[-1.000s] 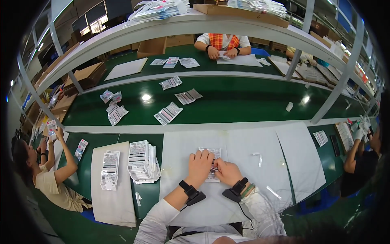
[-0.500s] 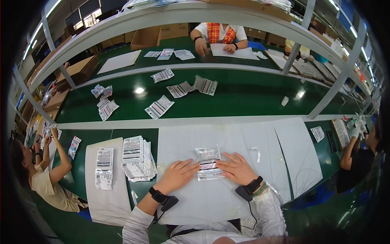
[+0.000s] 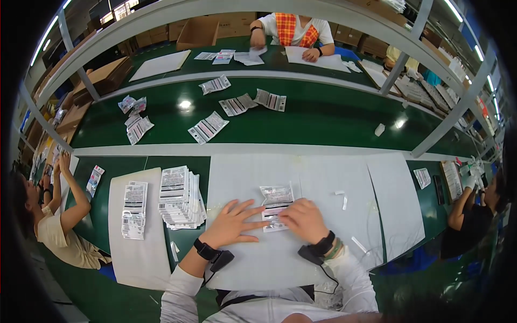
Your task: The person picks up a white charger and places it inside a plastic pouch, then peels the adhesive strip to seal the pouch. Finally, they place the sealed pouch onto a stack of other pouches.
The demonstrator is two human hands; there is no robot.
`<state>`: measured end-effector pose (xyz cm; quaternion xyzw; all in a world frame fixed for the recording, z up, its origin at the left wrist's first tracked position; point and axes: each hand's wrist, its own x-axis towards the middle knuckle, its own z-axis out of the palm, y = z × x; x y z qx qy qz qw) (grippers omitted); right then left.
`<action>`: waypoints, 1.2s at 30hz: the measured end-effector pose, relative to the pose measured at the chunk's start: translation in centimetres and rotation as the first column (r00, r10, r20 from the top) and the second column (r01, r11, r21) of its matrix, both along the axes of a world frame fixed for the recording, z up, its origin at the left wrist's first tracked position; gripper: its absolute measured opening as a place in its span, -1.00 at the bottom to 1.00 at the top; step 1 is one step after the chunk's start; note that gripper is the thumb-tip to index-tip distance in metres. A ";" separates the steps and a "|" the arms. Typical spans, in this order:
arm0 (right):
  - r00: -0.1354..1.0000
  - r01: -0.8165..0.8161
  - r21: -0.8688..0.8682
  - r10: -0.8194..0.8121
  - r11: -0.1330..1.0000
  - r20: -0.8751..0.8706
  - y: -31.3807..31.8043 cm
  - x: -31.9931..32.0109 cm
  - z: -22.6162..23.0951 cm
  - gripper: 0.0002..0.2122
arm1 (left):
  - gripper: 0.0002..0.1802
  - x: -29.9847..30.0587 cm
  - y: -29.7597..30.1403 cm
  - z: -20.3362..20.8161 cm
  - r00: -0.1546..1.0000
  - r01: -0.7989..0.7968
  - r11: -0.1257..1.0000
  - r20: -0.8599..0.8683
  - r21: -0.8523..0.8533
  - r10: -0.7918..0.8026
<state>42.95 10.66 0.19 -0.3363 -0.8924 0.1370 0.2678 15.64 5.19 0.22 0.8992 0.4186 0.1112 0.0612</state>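
A silvery plastic packet [image 3: 277, 194] with a printed label lies in front of me on the white sheet [image 3: 258, 269]. My left hand [image 3: 232, 222] is open with fingers spread, its fingertips on the packet's left edge. Over the packet's lower right part, my right hand [image 3: 306, 219] has its fingers bent and pinched together; what is between them is hidden. Both wrists wear a black band with a small black box. Small white strips [image 3: 344, 202] lie right of the packet, and another strip [image 3: 360, 245] is nearer my right wrist.
To the left, a stack of printed packets [image 3: 180, 198] stands beside a board with more packets [image 3: 134, 210]. Several packets [image 3: 208, 128] lie on the green surface [image 3: 323, 124] beyond the pale rail [image 3: 242, 149]. Co-workers sit at left, right and across. A slanting post [image 3: 452, 107] rises at right.
My right hand has gone from lying flat on the packet to a bent pinch over its lower right. My left fingers have spread. The person across has reached leftward with a sheet.
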 end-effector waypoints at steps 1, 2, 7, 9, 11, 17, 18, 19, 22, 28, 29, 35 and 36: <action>1.000 0.003 -0.005 -0.003 1.000 -0.001 -0.5 -1.1 -0.3 -0.84 | -0.42 0.0 0.1 -0.1 1.000 0.003 1.000 -0.001 -0.005 -0.003; 1.000 -0.016 0.000 0.016 1.000 0.007 -1.3 -2.3 -0.7 -0.85 | -0.42 -0.1 0.2 -0.2 1.000 0.003 1.000 -0.007 -0.003 -0.003; 0.997 0.056 0.107 -0.061 0.993 0.051 -3.4 -3.4 -0.9 -0.82 | -0.44 0.5 0.5 -0.5 1.000 -0.008 1.000 0.016 0.022 0.008; 0.992 0.107 0.159 -0.117 0.982 0.056 -3.8 -3.4 -1.1 -0.81 | -0.45 0.6 0.5 -0.4 0.999 -0.016 0.999 0.029 0.035 0.015; 0.993 0.095 0.099 -0.101 0.991 0.055 -3.8 -3.4 -1.8 -0.81 | -0.45 0.6 0.5 -0.5 1.000 -0.014 0.999 0.009 0.033 0.014; 0.996 0.074 -0.012 -0.074 0.997 0.045 -3.5 -0.1 -2.4 -0.85 | -0.46 2.3 0.6 -1.1 1.000 -0.026 0.999 0.002 0.037 0.026; 0.995 0.089 -0.082 -0.085 0.993 0.051 -3.7 1.5 -2.2 -0.85 | -0.46 2.3 0.5 -1.2 0.999 -0.039 0.999 0.001 0.035 0.039; 0.986 0.161 -0.147 -0.166 0.976 -0.024 -4.1 3.7 -2.5 -0.87 | -0.46 2.4 0.4 -1.3 0.999 -0.049 0.998 0.002 0.030 0.049; 0.864 0.463 -0.349 -0.503 0.814 -0.027 -6.9 13.8 -2.8 -0.90 | -0.45 2.6 0.8 -1.7 0.998 -0.059 0.998 0.028 0.025 0.058; 0.574 0.809 -0.089 -0.751 0.581 0.327 -12.6 22.9 0.3 -0.84 | -0.38 2.3 1.3 -1.3 0.996 -0.061 0.998 0.068 -0.005 0.061; 0.561 0.799 0.067 -0.782 0.597 0.273 -12.0 22.0 1.0 -0.78 | -0.38 2.3 1.3 -1.3 0.996 -0.053 0.999 0.069 -0.007 0.053; 0.982 0.161 0.007 -0.159 0.987 -0.098 -2.0 10.9 2.9 -0.51 | -0.31 3.1 1.5 -1.1 0.992 -0.091 0.995 0.079 -0.037 0.093; 0.990 0.000 -0.074 -0.011 0.997 -0.142 -0.3 8.8 2.9 -0.51 | -0.30 3.2 1.5 -1.1 0.993 -0.086 0.996 0.075 -0.027 0.088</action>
